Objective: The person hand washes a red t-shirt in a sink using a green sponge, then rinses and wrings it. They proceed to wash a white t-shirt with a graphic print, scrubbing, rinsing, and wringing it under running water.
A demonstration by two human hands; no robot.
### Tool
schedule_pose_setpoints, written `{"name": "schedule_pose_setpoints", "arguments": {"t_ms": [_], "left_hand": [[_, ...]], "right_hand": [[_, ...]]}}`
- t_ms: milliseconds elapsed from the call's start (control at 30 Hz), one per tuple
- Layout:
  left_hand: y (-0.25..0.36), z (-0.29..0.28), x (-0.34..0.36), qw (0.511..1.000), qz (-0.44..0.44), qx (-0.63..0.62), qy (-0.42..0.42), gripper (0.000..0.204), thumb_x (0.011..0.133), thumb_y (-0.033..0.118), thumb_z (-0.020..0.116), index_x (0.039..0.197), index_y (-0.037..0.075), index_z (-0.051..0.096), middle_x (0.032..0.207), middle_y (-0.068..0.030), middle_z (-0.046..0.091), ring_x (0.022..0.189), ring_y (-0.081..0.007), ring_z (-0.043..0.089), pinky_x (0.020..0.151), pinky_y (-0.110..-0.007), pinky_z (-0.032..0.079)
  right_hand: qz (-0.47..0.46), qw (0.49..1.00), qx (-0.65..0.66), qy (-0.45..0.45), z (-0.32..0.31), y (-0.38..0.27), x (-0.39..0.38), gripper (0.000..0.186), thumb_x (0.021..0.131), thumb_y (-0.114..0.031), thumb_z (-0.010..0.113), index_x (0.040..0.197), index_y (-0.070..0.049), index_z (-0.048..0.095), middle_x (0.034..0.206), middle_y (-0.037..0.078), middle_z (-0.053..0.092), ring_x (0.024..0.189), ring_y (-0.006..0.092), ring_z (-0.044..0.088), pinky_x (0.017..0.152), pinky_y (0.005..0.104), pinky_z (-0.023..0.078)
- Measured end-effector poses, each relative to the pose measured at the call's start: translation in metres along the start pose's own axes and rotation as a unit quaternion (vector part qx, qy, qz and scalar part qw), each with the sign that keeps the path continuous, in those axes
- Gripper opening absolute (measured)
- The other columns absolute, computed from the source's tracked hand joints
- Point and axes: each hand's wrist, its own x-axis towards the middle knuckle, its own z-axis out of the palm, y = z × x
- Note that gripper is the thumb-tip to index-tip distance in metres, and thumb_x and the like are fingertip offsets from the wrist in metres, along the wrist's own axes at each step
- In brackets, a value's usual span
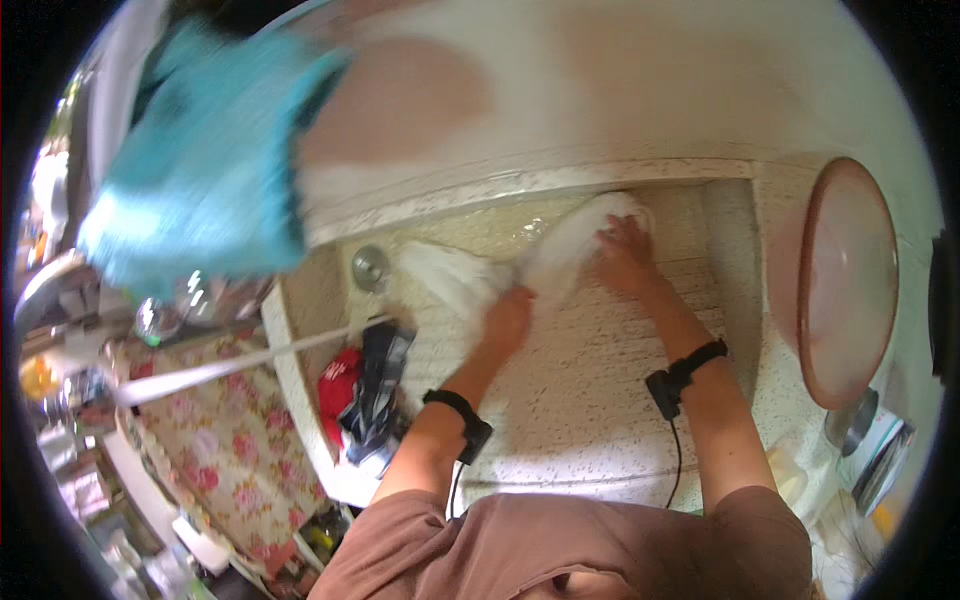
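A wet white cloth (572, 243) lies stretched across the far part of a speckled stone wash sink (590, 400) with a ridged floor. My left hand (508, 318) is closed on the cloth near its middle, its fingers partly blurred. To the left of that hand, a bunched length of the same white fabric reaches toward the metal drain (370, 268). My right hand (627, 255) rests on the cloth's right part, fingers spread over it. Both wrists wear black straps with small devices and cables.
Red clothing (340, 390) and dark clothing (380, 375) lie at the sink's left edge, beneath a white pipe (250, 358). A turquoise towel (210, 160) hangs at upper left. To the right, a pinkish basin (850, 285) stands tilted. Floral fabric (225, 445) covers something at left.
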Motion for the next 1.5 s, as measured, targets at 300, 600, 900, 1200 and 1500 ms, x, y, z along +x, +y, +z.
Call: {"name": "schedule_pose_setpoints", "arguments": {"t_ms": [300, 600, 900, 1200, 1500], "left_hand": [[-0.073, -0.034, -0.155, 0.956, 0.029, 0.260, 0.133, 0.053, 0.095, 0.039, 0.051, 0.135, 0.005, 0.048, 0.140, -0.0219, 0.045, 0.132, -0.0365, 0.039, 0.111, -0.047, 0.028], [-0.118, -0.050, -0.135, 0.984, 0.072, 0.072, 0.144, 0.028, 0.088, 0.018, 0.057, 0.109, 0.001, 0.065, 0.111, -0.0225, 0.063, 0.107, -0.0373, 0.059, 0.091, -0.045, 0.049], [0.060, 0.031, -0.058, 0.989, 0.099, 0.088, -0.070, 0.067, 0.092, 0.037, 0.053, 0.145, 0.001, 0.033, 0.152, -0.0267, 0.021, 0.138, -0.0460, 0.026, 0.112, -0.050, 0.025], [0.072, 0.018, -0.149, 0.985, 0.076, 0.017, -0.155, 0.079, 0.094, 0.049, 0.047, 0.147, -0.004, 0.023, 0.154, -0.0284, 0.014, 0.141, -0.0458, 0.018, 0.114, -0.055, 0.018], [0.054, 0.054, -0.118, 0.981, 0.073, 0.107, -0.146, 0.076, 0.094, 0.043, 0.046, 0.148, -0.004, 0.021, 0.152, -0.0334, 0.015, 0.142, -0.0480, 0.011, 0.114, -0.057, 0.012]], "right_hand": [[-0.199, 0.976, 0.091, 0.018, 0.015, -0.081, -0.105, 0.050, 0.079, -0.036, 0.072, 0.122, -0.014, 0.063, 0.139, 0.014, 0.044, 0.131, 0.0358, 0.039, 0.109, 0.0482, 0.027], [-0.176, 0.953, 0.236, -0.074, 0.005, -0.100, -0.101, 0.009, 0.077, -0.012, 0.064, 0.081, -0.004, 0.065, 0.088, 0.015, 0.063, 0.087, 0.0347, 0.058, 0.075, 0.0439, 0.047], [-0.233, 0.827, 0.481, -0.173, -0.037, -0.083, -0.161, 0.020, 0.085, -0.010, 0.061, 0.102, -0.002, 0.065, 0.102, 0.016, 0.067, 0.102, 0.0324, 0.060, 0.088, 0.0413, 0.048], [0.041, 0.985, 0.028, 0.162, 0.056, -0.041, 0.006, 0.053, 0.082, -0.030, 0.067, 0.131, -0.013, 0.055, 0.151, 0.018, 0.029, 0.125, 0.0387, 0.046, 0.106, 0.0439, 0.037], [-0.065, 0.976, 0.167, -0.122, 0.001, -0.108, -0.122, 0.024, 0.078, -0.023, 0.067, 0.099, -0.012, 0.068, 0.106, 0.016, 0.063, 0.096, 0.0341, 0.062, 0.079, 0.0458, 0.051]]}}
